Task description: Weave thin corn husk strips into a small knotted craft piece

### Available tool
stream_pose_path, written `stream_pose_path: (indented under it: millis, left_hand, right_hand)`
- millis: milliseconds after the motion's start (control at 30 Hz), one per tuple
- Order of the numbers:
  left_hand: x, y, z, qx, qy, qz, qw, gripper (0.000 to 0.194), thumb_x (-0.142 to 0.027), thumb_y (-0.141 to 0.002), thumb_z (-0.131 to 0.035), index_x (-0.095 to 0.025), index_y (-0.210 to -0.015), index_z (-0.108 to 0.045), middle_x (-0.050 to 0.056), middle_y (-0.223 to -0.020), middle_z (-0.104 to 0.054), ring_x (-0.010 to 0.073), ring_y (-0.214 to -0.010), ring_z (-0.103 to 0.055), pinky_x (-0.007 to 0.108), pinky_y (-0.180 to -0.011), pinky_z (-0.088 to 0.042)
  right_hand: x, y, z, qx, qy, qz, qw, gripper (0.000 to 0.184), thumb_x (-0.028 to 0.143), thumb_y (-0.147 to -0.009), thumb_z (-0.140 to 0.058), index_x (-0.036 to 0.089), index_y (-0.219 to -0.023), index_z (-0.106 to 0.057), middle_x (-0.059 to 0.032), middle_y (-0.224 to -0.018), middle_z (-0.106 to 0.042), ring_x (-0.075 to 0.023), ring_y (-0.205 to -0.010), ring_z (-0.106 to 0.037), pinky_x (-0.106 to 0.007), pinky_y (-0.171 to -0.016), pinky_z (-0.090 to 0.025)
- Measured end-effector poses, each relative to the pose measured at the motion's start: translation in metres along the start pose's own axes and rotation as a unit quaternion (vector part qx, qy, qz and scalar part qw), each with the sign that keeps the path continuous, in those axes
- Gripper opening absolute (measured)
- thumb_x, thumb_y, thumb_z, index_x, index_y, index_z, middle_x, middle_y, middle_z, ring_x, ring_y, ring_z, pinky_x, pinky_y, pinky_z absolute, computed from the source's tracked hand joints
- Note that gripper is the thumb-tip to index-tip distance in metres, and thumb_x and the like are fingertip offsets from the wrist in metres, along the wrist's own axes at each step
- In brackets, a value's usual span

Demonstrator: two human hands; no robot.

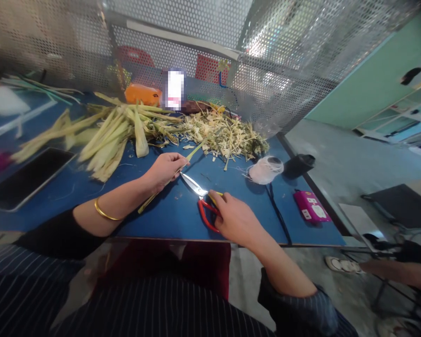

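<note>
Pinched in my left hand (167,168) is a thin green plant stalk (197,148), lying aslant with one end toward the table's front edge. My right hand (236,216) holds a pair of scissors (193,185) with red handles, the blades looking closed. Their tip reaches close to my left fingertips; whether it touches the stalk I cannot tell. Beyond my left hand lies a bundle of pale green leaves and stalks (108,135). Right of it is a heap of cut plant scraps (228,135).
The blue table (168,217) carries a white thread spool (266,169), a black roll (299,165), a black strap (278,213), a purple packet (312,206), a dark phone (28,178) and an orange packet (142,95). A perforated metal screen (210,44) stands behind. Someone's leg (396,274) shows at right.
</note>
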State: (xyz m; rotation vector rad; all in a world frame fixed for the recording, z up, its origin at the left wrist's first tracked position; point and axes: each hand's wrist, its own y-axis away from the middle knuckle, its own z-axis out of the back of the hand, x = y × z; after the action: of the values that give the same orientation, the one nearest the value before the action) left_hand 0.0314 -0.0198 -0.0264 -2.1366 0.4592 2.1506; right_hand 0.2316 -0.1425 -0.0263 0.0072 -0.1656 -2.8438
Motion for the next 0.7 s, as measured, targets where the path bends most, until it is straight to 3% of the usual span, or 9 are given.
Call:
stream_pose_path:
  millis: [133, 233, 300, 400, 433, 500, 600, 700]
  left_hand:
    - [-0.003, 0.002, 0.0, -0.006, 0.002, 0.013, 1.0, 0.016, -0.019, -0.084, -0.061, -0.016, -0.068, -0.06, -0.006, -0.045, -0.037, 0.0036, -0.037, -0.031, 0.021, -0.039, -0.02]
    - [-0.005, 0.002, 0.001, -0.008, 0.01, 0.019, 1.0, 0.014, -0.016, -0.083, -0.059, -0.015, -0.069, -0.06, -0.006, -0.047, -0.037, 0.0036, -0.037, -0.031, 0.021, -0.038, -0.021]
    - [-0.005, 0.001, 0.002, -0.003, 0.026, 0.02, 0.999, 0.014, -0.015, -0.083, -0.058, -0.014, -0.07, -0.06, -0.006, -0.048, -0.038, 0.0035, -0.037, -0.031, 0.02, -0.038, -0.02]
    - [-0.001, -0.002, 0.002, -0.004, 0.038, 0.017, 0.999, 0.013, -0.016, -0.083, -0.058, -0.014, -0.07, -0.061, -0.005, -0.049, -0.04, 0.0031, -0.037, -0.032, 0.02, -0.038, -0.02]
    - [0.0, -0.003, 0.001, -0.007, 0.036, 0.013, 0.999, 0.013, -0.016, -0.083, -0.058, -0.014, -0.07, -0.061, -0.006, -0.049, -0.04, 0.003, -0.037, -0.032, 0.02, -0.038, -0.02]
    - [0.001, -0.004, 0.001, -0.014, 0.025, 0.001, 1.0, 0.013, -0.017, -0.082, -0.059, -0.014, -0.07, -0.061, -0.006, -0.049, -0.04, 0.0031, -0.037, -0.032, 0.02, -0.038, -0.021]
    - [0.001, -0.004, 0.001, -0.03, -0.009, -0.023, 0.999, 0.012, -0.018, -0.081, -0.059, -0.015, -0.069, -0.06, -0.007, -0.046, -0.04, 0.0038, -0.037, -0.032, 0.02, -0.038, -0.021]
    - [0.001, -0.003, 0.002, -0.051, -0.056, -0.05, 0.996, 0.012, -0.02, -0.08, -0.059, -0.015, -0.069, -0.06, -0.007, -0.044, -0.04, 0.0047, -0.037, -0.032, 0.02, -0.039, -0.023]
  right_hand:
    - [-0.01, -0.01, 0.001, 0.03, -0.067, -0.021, 0.997, 0.074, 0.017, -0.071, -0.051, 0.014, -0.144, -0.037, -0.0159, -0.102, -0.068, -0.0277, -0.083, -0.066, -0.035, -0.069, -0.045]
    - [-0.028, -0.013, 0.001, 0.035, -0.262, -0.024, 0.964, 0.066, 0.016, -0.07, -0.054, 0.018, -0.135, -0.049, -0.0106, -0.102, -0.07, -0.0237, -0.087, -0.065, -0.032, -0.073, -0.046]
    - [-0.04, -0.013, 0.001, 0.026, -0.444, -0.055, 0.894, 0.059, 0.018, -0.071, -0.058, 0.018, -0.13, -0.054, -0.0059, -0.093, -0.069, -0.0152, -0.069, -0.061, -0.027, -0.062, -0.046]
    - [-0.053, -0.016, 0.003, -0.026, -0.651, -0.106, 0.751, 0.062, 0.029, -0.071, -0.068, 0.022, -0.13, -0.051, 0.0061, -0.065, -0.055, -0.0055, -0.039, -0.037, -0.023, -0.041, -0.036]
    - [-0.056, -0.018, 0.005, -0.04, -0.691, -0.109, 0.714, 0.061, 0.033, -0.07, -0.071, 0.023, -0.127, -0.053, 0.0083, -0.061, -0.051, -0.0044, -0.037, -0.032, -0.023, -0.04, -0.036]
    - [-0.058, -0.026, 0.01, -0.039, -0.74, -0.099, 0.665, 0.055, 0.042, -0.068, -0.075, 0.023, -0.117, -0.059, 0.0075, -0.063, -0.051, -0.0048, -0.04, -0.038, -0.024, -0.045, -0.044]
    - [-0.056, -0.039, 0.017, -0.018, -0.763, -0.089, 0.64, 0.053, 0.051, -0.065, -0.076, 0.023, -0.107, -0.061, 0.0028, -0.076, -0.059, -0.0093, -0.056, -0.055, -0.026, -0.057, -0.051]
    - [-0.05, -0.052, 0.02, -0.038, -0.743, -0.092, 0.662, 0.05, 0.053, -0.066, -0.076, 0.023, -0.103, -0.059, 0.0027, -0.077, -0.06, -0.0091, -0.059, -0.057, -0.023, -0.054, -0.05]
